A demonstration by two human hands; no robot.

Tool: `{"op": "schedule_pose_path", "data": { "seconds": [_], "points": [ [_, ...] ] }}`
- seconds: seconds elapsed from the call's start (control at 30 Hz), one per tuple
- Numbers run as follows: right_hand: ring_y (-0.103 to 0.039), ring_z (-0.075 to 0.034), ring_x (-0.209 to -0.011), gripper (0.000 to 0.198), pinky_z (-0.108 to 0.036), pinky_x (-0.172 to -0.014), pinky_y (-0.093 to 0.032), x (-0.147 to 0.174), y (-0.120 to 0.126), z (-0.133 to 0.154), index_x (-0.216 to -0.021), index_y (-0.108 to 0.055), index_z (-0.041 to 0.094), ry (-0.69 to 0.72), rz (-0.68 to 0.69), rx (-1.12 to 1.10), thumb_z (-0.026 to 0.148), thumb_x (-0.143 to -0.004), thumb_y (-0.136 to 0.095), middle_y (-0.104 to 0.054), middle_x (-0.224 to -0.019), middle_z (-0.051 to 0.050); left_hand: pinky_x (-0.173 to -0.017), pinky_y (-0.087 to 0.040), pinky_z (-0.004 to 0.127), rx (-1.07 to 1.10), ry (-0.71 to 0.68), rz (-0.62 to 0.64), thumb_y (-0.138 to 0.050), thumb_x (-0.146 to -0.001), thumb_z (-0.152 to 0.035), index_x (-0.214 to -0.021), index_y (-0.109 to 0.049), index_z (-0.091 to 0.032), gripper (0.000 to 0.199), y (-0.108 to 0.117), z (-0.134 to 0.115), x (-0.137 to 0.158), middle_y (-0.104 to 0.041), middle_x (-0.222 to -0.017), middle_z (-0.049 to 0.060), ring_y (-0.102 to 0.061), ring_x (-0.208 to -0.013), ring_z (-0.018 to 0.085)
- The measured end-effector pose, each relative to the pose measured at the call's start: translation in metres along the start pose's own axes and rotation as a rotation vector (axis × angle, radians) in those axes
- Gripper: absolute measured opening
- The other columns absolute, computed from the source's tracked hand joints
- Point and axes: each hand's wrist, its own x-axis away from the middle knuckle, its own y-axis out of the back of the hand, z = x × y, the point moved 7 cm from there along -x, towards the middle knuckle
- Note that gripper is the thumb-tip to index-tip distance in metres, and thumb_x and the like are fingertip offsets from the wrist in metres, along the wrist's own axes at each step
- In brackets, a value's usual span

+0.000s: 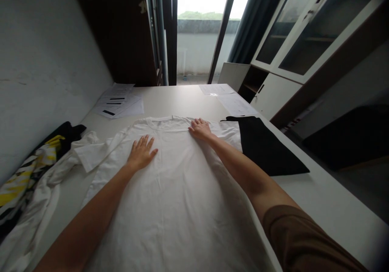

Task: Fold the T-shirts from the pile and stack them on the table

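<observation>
A white T-shirt [176, 191] lies spread over the table, its neckline toward the far side and its body reaching down to the bottom of the view. On its left chest area my left hand [142, 154] rests flat, fingers spread. My right hand [199, 129] lies on the shirt by the right shoulder, near the collar, with its fingers stretched forward. Neither hand grips the cloth. The shirt's right sleeve overlaps a folded black garment [267, 150]. Its left sleeve side runs into crumpled white cloth [45, 199].
Along the left wall lies a black, yellow and white garment [36, 166]. Paper sheets [121, 102] are at the table's far left, and more sheets [237, 103] at its far right. White cabinets [279, 90] stand beyond the right edge. A glass door [197, 41] is behind the table.
</observation>
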Motion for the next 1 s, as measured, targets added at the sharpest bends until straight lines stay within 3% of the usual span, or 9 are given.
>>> {"op": "schedule_pose_path", "data": {
  "seconds": [0.1, 0.17, 0.37, 0.43, 0.57, 0.77, 0.83, 1.0],
  "points": [
    [-0.015, -0.033, -0.158, 0.065, -0.056, -0.125, -0.014, -0.009, -0.01, 0.051, -0.161, -0.036, 0.025, 0.258, 0.034, -0.038, 0.058, -0.105, -0.035, -0.022, -0.171, -0.009, -0.126, -0.013, 0.054, 0.001, 0.0, 0.01, -0.029, -0.105, -0.057, -0.164, -0.028, -0.024, 0.067, -0.001, -0.005, 0.001, -0.019, -0.172, 0.008, -0.014, -0.159, 0.029],
    [-0.015, -0.03, -0.158, 0.065, -0.052, -0.126, -0.013, -0.017, -0.014, 0.062, -0.162, -0.034, 0.027, 0.331, 0.059, -0.058, 0.059, -0.106, -0.032, -0.022, -0.171, -0.007, -0.126, -0.013, 0.053, 0.002, -0.003, 0.008, -0.03, -0.105, -0.057, -0.164, -0.028, -0.025, 0.067, -0.001, -0.008, 0.001, -0.019, -0.172, 0.008, -0.014, -0.159, 0.029],
    [-0.015, -0.034, -0.157, 0.07, -0.058, -0.125, -0.014, -0.043, -0.006, 0.02, -0.162, -0.033, 0.02, 0.045, 0.046, -0.01, 0.059, -0.105, -0.032, -0.02, -0.17, -0.014, -0.126, -0.014, 0.054, 0.012, -0.006, -0.001, -0.03, -0.105, -0.057, -0.164, -0.028, -0.023, 0.067, 0.0, -0.006, 0.001, -0.019, -0.172, 0.009, -0.015, -0.159, 0.029],
    [-0.012, -0.035, -0.158, 0.07, -0.059, -0.125, -0.012, -0.043, -0.006, 0.032, -0.162, -0.033, 0.019, 0.1, 0.013, 0.001, 0.06, -0.105, -0.031, -0.018, -0.171, -0.014, -0.126, -0.013, 0.054, 0.014, -0.002, 0.003, -0.03, -0.105, -0.057, -0.164, -0.028, -0.024, 0.067, -0.001, -0.006, 0.0, -0.018, -0.172, 0.008, -0.014, -0.159, 0.029],
    [-0.009, -0.03, -0.159, 0.071, -0.053, -0.127, -0.01, -0.038, -0.018, 0.078, -0.163, -0.03, 0.022, 0.364, 0.045, -0.034, 0.062, -0.105, -0.029, -0.015, -0.172, -0.009, -0.126, -0.012, 0.054, 0.015, 0.006, 0.009, -0.03, -0.105, -0.057, -0.164, -0.028, -0.025, 0.067, -0.003, -0.006, -0.001, -0.017, -0.172, 0.007, -0.013, -0.159, 0.029],
    [-0.014, -0.033, -0.158, 0.073, -0.053, -0.126, -0.013, -0.061, -0.009, 0.054, -0.164, -0.027, 0.015, 0.134, 0.081, -0.023, 0.06, -0.105, -0.03, -0.018, -0.17, -0.015, -0.127, -0.012, 0.054, 0.032, 0.013, 0.02, -0.031, -0.105, -0.057, -0.164, -0.027, -0.026, 0.067, -0.003, -0.005, -0.001, -0.017, -0.172, 0.007, -0.014, -0.159, 0.028],
    [-0.015, -0.033, -0.158, 0.071, -0.054, -0.126, -0.014, -0.059, -0.003, 0.052, -0.163, -0.031, 0.017, 0.127, 0.069, -0.014, 0.059, -0.106, -0.031, -0.02, -0.17, -0.015, -0.127, -0.011, 0.054, 0.045, 0.014, 0.025, -0.032, -0.104, -0.057, -0.164, -0.027, -0.026, 0.067, -0.003, -0.005, -0.001, -0.016, -0.173, 0.007, -0.014, -0.159, 0.028],
    [-0.015, -0.032, -0.158, 0.065, -0.052, -0.126, -0.016, -0.004, -0.002, 0.053, -0.16, -0.038, 0.022, 0.249, 0.025, -0.019, 0.057, -0.106, -0.036, -0.023, -0.17, -0.011, -0.127, -0.01, 0.054, 0.073, 0.015, 0.006, -0.033, -0.103, -0.059, -0.163, -0.029, -0.026, 0.068, -0.005, -0.002, -0.002, -0.018, -0.172, 0.007, -0.012, -0.159, 0.028]
  ]
}}
